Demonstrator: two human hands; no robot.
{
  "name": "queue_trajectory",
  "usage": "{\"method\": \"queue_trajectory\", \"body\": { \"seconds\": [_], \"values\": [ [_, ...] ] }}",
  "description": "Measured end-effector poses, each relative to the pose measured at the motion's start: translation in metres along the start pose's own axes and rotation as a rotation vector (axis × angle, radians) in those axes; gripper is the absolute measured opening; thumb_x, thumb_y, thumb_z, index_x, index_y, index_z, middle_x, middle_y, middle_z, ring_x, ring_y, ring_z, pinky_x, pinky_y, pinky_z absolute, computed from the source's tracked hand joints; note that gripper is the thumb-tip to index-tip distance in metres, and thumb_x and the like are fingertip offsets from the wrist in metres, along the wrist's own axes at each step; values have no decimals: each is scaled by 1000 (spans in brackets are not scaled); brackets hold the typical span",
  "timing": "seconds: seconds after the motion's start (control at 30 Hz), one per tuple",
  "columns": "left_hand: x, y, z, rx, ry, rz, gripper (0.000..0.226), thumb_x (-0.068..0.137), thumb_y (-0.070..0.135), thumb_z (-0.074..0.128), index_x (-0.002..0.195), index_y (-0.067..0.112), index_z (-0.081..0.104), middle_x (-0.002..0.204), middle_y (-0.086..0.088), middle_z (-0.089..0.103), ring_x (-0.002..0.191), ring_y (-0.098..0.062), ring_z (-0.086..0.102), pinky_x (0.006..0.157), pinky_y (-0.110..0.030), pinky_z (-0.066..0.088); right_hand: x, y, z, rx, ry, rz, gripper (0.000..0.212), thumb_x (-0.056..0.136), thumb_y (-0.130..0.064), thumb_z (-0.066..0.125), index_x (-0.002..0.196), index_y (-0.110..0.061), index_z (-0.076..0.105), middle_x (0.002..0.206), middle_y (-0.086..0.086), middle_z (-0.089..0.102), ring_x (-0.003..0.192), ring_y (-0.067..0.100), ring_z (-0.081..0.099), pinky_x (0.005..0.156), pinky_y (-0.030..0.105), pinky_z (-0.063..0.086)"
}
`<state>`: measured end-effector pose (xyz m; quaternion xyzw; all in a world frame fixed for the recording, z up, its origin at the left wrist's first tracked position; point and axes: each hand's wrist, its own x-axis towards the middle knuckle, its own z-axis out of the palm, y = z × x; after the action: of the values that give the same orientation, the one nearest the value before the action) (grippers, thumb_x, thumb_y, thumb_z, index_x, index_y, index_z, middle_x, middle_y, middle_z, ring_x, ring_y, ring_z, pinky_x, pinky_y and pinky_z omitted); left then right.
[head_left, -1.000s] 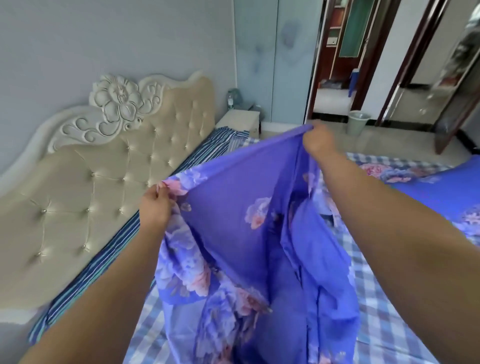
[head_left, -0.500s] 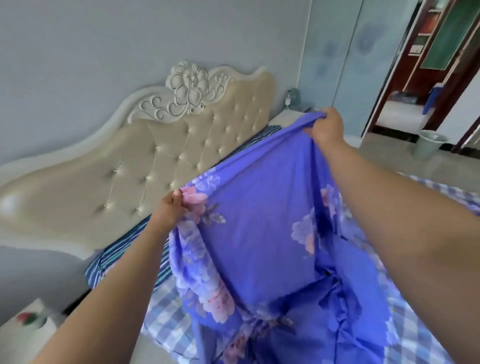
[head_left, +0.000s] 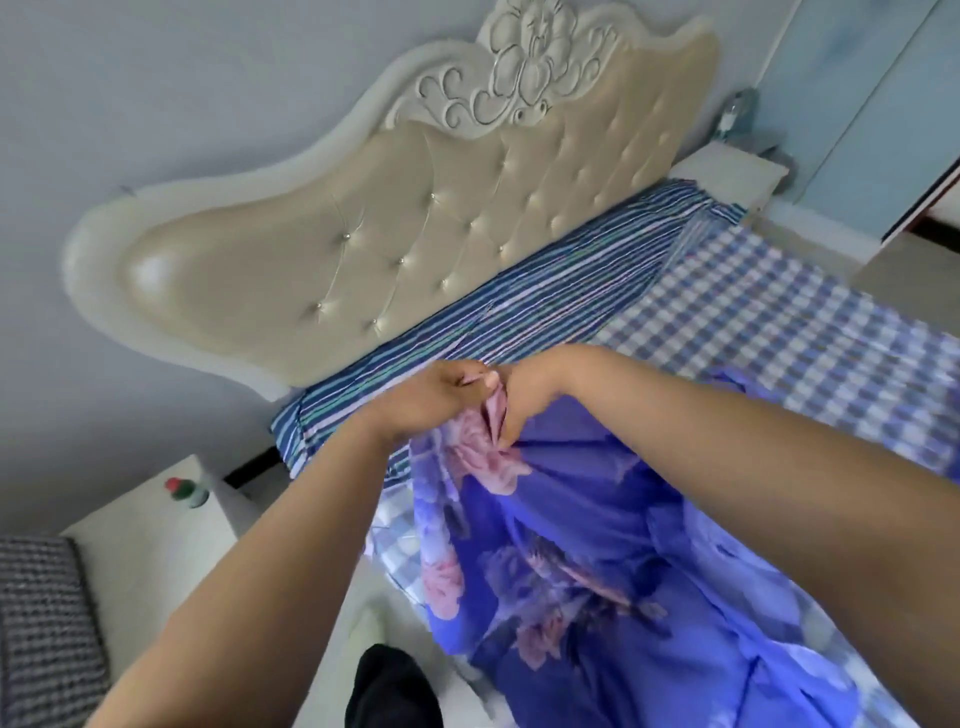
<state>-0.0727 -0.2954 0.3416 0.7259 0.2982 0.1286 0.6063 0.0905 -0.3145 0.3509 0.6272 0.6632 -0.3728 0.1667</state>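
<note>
Over the near corner of the bed, just in front of the striped sheet (head_left: 545, 296), I am gripping the purple floral cover (head_left: 597, 545) with both hands. My left hand (head_left: 436, 400) is curling its fingers round a bunched, pink-flowered edge of the cover and pinching it from the left. My right hand (head_left: 530, 402) is clamping the same bunch from the right, with its fingers folded down over the cloth. The two hands are touching each other, and the gathered edge is sticking out between them. Neither hand is loose; both are closed on the fabric.

The rest of the cover is hanging down from my grip and spreading toward the lower right. It is lying over the checked sheet (head_left: 753, 322) and passing under my right forearm, with folds running down from the pinch point. The checked sheet is covering the mattress to the right. The striped sheet is lying along the base of the padded cream headboard (head_left: 415, 234).

A white nightstand (head_left: 156, 551) is standing at lower left beside the bed, with a small red-capped bottle (head_left: 184, 491) on it. A second nightstand (head_left: 727, 171) is sitting at the far end of the headboard. A grey woven thing (head_left: 41, 623) is showing at the left edge, and I cannot tell what it is. A dark shape (head_left: 389, 691) at bottom centre is also unclear.
</note>
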Motion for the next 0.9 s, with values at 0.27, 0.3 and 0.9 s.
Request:
{"method": "queue_trajectory", "body": {
  "seconds": [0.27,0.3,0.9],
  "values": [
    [23,-81,-157,339,-37,-376,49,73,22,81,111,19,51,86,-3,66,66,-11,59,60,-17,48,100,-31,-48,284,384,-104,39,80,-21,70,60,-18,36,61,-3,37,56,10,33,56,28,29],
    [26,-93,-174,448,-48,-433,40,76,25,79,104,19,52,79,1,63,62,-9,57,56,-18,45,111,-37,-59,316,361,-125,38,81,-23,71,61,-18,39,61,-5,39,56,9,34,55,25,30],
    [0,-233,-312,589,102,-725,33,85,39,65,89,6,64,83,-9,62,78,-27,56,68,-31,40,253,0,-113,668,-256,154,75,51,-53,85,101,-1,68,100,13,72,91,26,68,87,38,53]
  ]
}}
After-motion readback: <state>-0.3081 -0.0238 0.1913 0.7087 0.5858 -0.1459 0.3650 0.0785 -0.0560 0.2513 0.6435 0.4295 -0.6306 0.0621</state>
